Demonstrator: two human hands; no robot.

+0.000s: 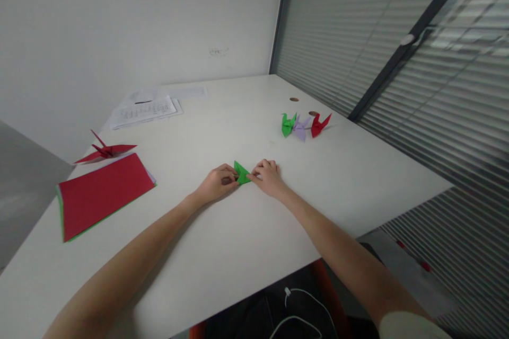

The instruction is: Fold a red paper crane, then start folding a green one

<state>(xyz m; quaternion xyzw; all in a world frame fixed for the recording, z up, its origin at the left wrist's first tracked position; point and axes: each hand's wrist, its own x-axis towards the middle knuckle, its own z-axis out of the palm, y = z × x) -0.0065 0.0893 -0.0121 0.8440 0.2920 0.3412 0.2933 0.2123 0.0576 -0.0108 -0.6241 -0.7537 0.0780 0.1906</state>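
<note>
A small folded piece of green origami paper [242, 174] lies on the white table between my two hands. My left hand [218, 183] pinches its left edge, fingers curled and partly hiding that side. On the right corner, my right hand [267, 176] grips the paper between thumb and fingers, with the other fingers bent above the tabletop. The paper has a pointed tip at the top and looks folded in layers.
Green [288, 125], lilac [301, 128] and red [319, 125] paper cranes stand at the back right. A stack of coloured paper [105, 193] lies at left, a larger red crane [105, 152] behind it. Printed sheets [145, 110] lie farther back. Blinds [358, 37] border the table's right.
</note>
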